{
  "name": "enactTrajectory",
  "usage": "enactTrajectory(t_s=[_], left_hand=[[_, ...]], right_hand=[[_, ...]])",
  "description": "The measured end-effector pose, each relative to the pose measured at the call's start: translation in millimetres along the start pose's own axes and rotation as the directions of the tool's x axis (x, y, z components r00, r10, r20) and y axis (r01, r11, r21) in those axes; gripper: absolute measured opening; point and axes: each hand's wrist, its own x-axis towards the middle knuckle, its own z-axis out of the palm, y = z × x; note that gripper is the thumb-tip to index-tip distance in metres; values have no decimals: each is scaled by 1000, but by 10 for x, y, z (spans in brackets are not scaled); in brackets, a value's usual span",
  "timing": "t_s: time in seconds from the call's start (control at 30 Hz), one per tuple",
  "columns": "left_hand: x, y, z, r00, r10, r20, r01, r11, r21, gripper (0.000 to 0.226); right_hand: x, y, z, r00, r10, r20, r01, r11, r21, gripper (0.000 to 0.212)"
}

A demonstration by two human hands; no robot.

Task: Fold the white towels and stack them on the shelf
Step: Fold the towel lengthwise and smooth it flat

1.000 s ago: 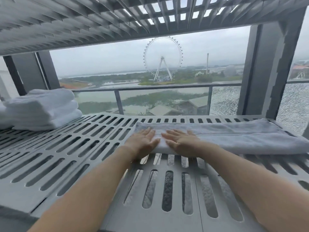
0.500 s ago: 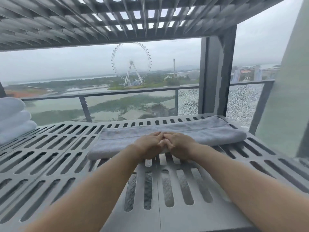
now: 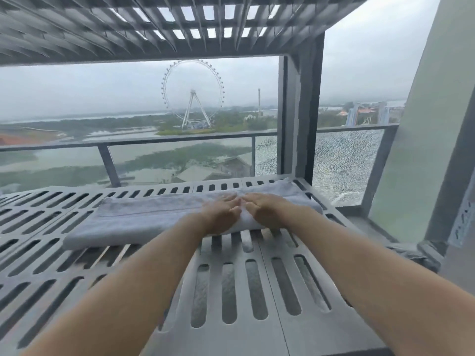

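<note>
A white towel (image 3: 144,217), folded into a long narrow strip, lies across the back of the slatted grey shelf (image 3: 257,291). My left hand (image 3: 221,218) and my right hand (image 3: 267,211) rest palm down on it, side by side and touching, right of the towel's middle. The fingers point forward and lie flat on the cloth; neither hand lifts it. The towel's right end reaches the shelf's back right corner. No folded stack is in view.
Another slatted shelf (image 3: 154,29) hangs close overhead. A grey upright post (image 3: 300,116) stands at the back right corner. Behind is a balcony railing (image 3: 180,141) with a shattered glass panel (image 3: 341,163). A pale wall (image 3: 424,150) closes the right side.
The view has swung right, so the stack of folded towels at the left has left the frame. My hands drew together and now lie flat on the towel's right part.
</note>
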Motion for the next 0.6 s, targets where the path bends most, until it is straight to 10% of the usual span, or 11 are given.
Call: enactTrajectory(t_s=[0.6], left_hand=[[390, -64, 143, 987, -159, -33, 160, 987, 9, 53]], right_hand=[[432, 514, -28, 988, 148, 53, -147, 989, -14, 48]])
